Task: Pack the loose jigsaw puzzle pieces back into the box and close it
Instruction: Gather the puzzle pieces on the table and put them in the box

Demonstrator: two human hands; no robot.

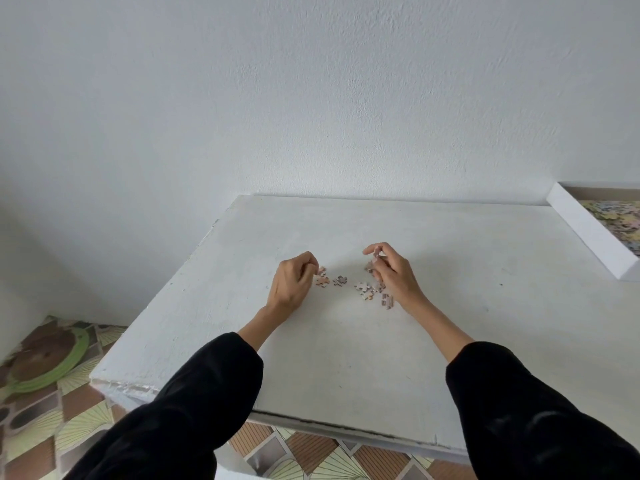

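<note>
Both hands work over a small scatter of loose jigsaw puzzle pieces (363, 289) near the middle of the white tabletop (450, 306). The right hand (393, 271) is curled narrow, thumb and fingertips pinching at least one piece lifted just clear of the surface, with a few more pieces lying beneath and beside its palm. The left hand (292, 280) is also curled narrow, its fingertips touching or nipping a pinkish piece (322, 271) at the left end of the scatter; whether that piece is lifted cannot be told. Between the hands lie a dark-edged piece (340, 280) and a pale cluster.

The box (588, 233) sits at the right edge of the frame, well apart from the scatter, its white wall angled toward the hands and its inside already full of pastel pieces. No lid is in view.

The step in hand looks like gathering the last stragglers. To do it well, each hand would best collect several pieces into the palm before travelling, since the box is a long reach to the right. Thin card lying flat is hard to nip, so sliding a piece along or tipping it up with a nail should help. Sweeping the remainder into one heap would likely save trips. Carry with fingers cupped, and release low over the box so nothing bounces out.
</note>
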